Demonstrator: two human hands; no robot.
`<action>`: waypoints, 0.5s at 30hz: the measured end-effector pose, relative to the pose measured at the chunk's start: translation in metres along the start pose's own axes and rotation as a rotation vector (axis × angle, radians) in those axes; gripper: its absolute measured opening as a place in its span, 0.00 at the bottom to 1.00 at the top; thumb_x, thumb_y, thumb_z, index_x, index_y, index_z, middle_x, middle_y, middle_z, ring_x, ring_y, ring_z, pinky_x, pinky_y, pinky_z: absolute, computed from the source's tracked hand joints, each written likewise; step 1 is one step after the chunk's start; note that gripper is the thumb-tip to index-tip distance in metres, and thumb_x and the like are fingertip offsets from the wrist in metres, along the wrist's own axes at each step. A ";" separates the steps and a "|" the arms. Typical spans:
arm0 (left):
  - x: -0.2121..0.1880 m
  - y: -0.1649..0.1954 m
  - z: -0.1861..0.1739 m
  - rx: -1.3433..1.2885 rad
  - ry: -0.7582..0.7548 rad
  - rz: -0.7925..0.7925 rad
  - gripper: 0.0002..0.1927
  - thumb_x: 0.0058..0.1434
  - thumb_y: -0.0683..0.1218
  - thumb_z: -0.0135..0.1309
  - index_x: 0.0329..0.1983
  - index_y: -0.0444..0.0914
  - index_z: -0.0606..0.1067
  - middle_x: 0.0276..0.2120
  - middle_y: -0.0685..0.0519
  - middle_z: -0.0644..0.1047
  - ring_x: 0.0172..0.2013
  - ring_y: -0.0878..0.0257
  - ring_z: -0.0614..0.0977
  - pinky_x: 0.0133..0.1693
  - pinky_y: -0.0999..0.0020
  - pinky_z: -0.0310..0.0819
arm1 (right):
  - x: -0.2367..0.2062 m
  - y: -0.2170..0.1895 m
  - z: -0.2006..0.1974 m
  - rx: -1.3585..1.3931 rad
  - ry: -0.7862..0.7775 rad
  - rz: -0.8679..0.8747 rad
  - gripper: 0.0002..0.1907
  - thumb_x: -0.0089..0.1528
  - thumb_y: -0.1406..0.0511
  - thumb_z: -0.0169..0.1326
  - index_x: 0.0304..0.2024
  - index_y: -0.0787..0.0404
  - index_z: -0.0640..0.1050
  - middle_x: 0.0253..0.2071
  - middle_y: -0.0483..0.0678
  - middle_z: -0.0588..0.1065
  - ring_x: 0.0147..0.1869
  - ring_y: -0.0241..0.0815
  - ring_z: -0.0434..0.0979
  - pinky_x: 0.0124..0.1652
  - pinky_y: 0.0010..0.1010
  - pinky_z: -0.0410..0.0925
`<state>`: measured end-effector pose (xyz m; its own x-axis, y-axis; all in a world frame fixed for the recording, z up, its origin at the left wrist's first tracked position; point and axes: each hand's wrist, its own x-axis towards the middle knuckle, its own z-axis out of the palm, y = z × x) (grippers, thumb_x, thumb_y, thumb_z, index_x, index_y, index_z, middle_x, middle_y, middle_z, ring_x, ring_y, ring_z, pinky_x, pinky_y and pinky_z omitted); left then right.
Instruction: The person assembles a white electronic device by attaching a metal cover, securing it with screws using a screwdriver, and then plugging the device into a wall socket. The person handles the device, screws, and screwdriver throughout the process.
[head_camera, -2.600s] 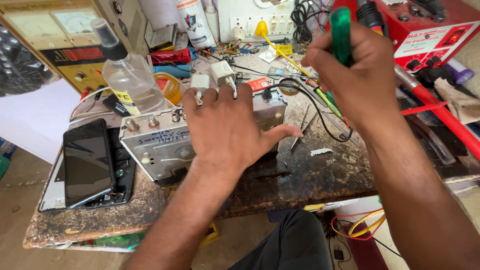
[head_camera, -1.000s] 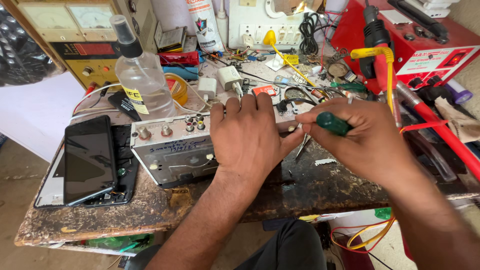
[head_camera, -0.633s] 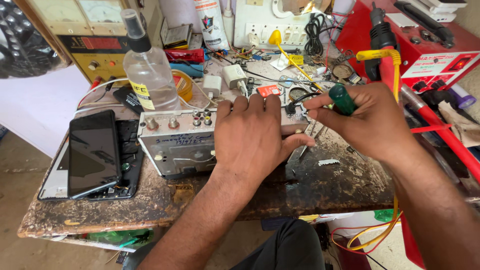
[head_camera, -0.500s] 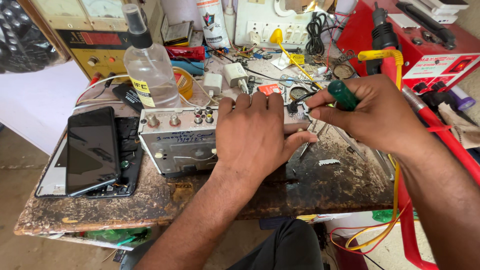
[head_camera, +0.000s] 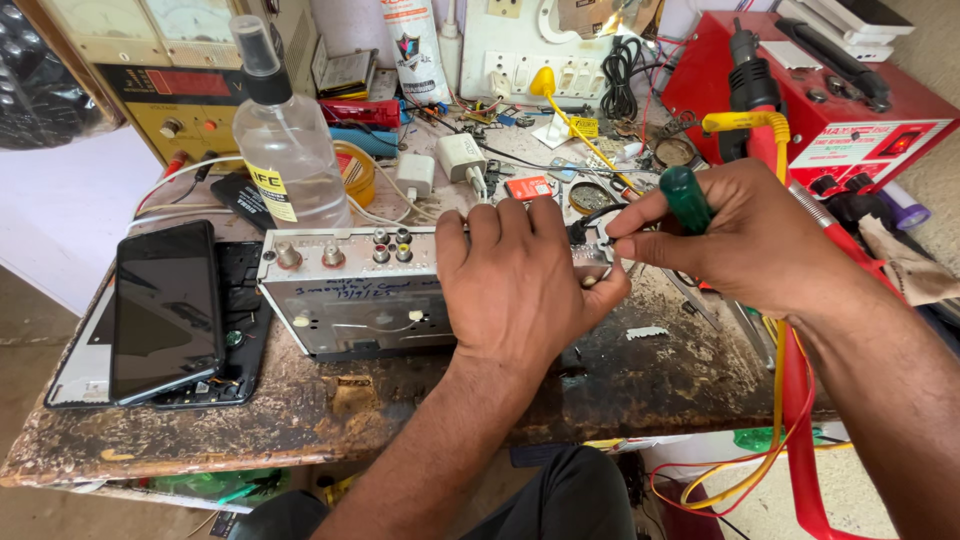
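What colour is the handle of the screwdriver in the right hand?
Green; the screwdriver handle sticks up from the right hand, clearest in the head view.

Metal chassis (head_camera: 360, 295) mid-desk (head_camera: 680, 385), left hand (head_camera: 520, 290) on its right end, right hand (head_camera: 750, 235) just right, phone (head_camera: 165, 310) left, spray bottle (head_camera: 285, 150) behind.

You face a scarred, dark-stained tabletop (head_camera: 690, 375). At twelve o'clock a white switch panel (head_camera: 515, 50) stands on the back wall; bare grey floor (head_camera: 25, 320) shows at nine o'clock, daylight overall.
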<state>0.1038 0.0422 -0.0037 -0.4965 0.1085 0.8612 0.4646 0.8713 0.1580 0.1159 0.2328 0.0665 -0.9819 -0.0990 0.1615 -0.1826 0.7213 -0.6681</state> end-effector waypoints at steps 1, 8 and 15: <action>0.000 0.000 0.002 0.003 -0.001 0.002 0.33 0.48 0.71 0.61 0.29 0.36 0.74 0.26 0.48 0.74 0.33 0.51 0.75 0.49 0.49 0.66 | 0.000 -0.001 0.000 -0.005 0.007 0.009 0.10 0.55 0.70 0.67 0.41 0.62 0.87 0.27 0.47 0.83 0.28 0.30 0.74 0.27 0.24 0.65; -0.001 -0.001 0.002 -0.013 0.033 0.019 0.31 0.47 0.68 0.61 0.30 0.36 0.75 0.26 0.48 0.74 0.33 0.52 0.75 0.48 0.51 0.66 | 0.002 -0.005 -0.003 0.004 -0.095 -0.108 0.11 0.55 0.70 0.64 0.41 0.62 0.86 0.30 0.43 0.85 0.34 0.25 0.80 0.33 0.20 0.72; 0.001 -0.001 0.005 -0.047 -0.011 0.008 0.28 0.48 0.67 0.63 0.29 0.38 0.73 0.26 0.49 0.74 0.33 0.52 0.75 0.46 0.52 0.66 | 0.009 -0.008 -0.010 -0.058 -0.168 -0.110 0.12 0.57 0.70 0.61 0.44 0.62 0.85 0.35 0.44 0.86 0.40 0.28 0.83 0.40 0.23 0.74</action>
<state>0.0986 0.0441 -0.0053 -0.5005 0.1213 0.8572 0.5027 0.8468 0.1737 0.1087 0.2328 0.0808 -0.9517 -0.2885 0.1047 -0.2907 0.7378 -0.6092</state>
